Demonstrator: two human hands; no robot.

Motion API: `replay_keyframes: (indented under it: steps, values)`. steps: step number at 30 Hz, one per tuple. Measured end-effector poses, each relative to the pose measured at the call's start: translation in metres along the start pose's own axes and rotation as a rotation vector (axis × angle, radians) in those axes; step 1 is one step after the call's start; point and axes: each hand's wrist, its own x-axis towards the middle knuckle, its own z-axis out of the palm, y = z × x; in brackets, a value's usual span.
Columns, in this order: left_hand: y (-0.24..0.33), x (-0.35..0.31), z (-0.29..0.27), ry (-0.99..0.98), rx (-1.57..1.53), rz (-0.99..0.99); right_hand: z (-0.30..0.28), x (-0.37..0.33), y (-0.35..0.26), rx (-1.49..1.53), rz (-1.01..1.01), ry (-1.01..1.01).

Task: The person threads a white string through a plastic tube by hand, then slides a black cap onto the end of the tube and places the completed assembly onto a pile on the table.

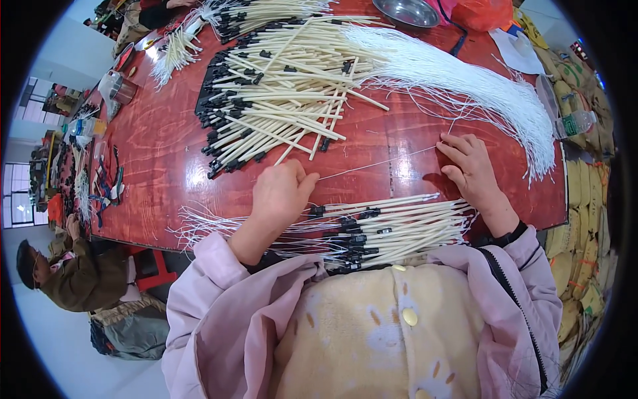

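Plainly, the broadest thing we see is the red table (149, 156), spreading beneath both hands and well past them on either side. Far to the left of the grip, we see a seated person (76, 279) in a dark top at the table's edge. Just beyond the left hand lies a large heap of pale sticks (286, 93) with black end pieces, and farther off to the right of it, past the right hand, we have a long bundle of white strings (465, 83). Nearer the body than either hand, between the forearms, we see a smaller row of sticks (399, 229), with black pieces and loose white ends. Well beyond the right hand sits a metal bowl (409, 12). The right hand (468, 166) is loosely bent, thumb apart from the forefinger; the cord meets its fingertips, but we cannot tell whether they pinch it. The left hand (282, 189) is curled closed on the cord. Slimmest of all, the white cord (379, 163) runs nearly straight between the two hands, above the table.
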Motion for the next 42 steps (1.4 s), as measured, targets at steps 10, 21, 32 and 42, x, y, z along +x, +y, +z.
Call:
replay_keyframes:
  steps: [10, 21, 32, 42]
  values:
    - [-0.018, 0.042, -0.015, 0.373, 0.371, 0.605, 0.001, -0.003, -0.001, 0.046, 0.019, 0.008]
    - [-0.015, -0.015, -0.03, 0.33, 0.002, 0.613, 0.007, -0.003, 0.001, 0.09, 0.03, 0.034]
    - [-0.034, -0.036, 0.0, 0.288, -0.144, 0.412, 0.008, -0.002, -0.002, 0.104, 0.045, 0.044]
    - [-0.029, -0.029, 0.001, 0.269, -0.127, 0.398, 0.01, -0.004, -0.006, 0.1, 0.036, 0.044]
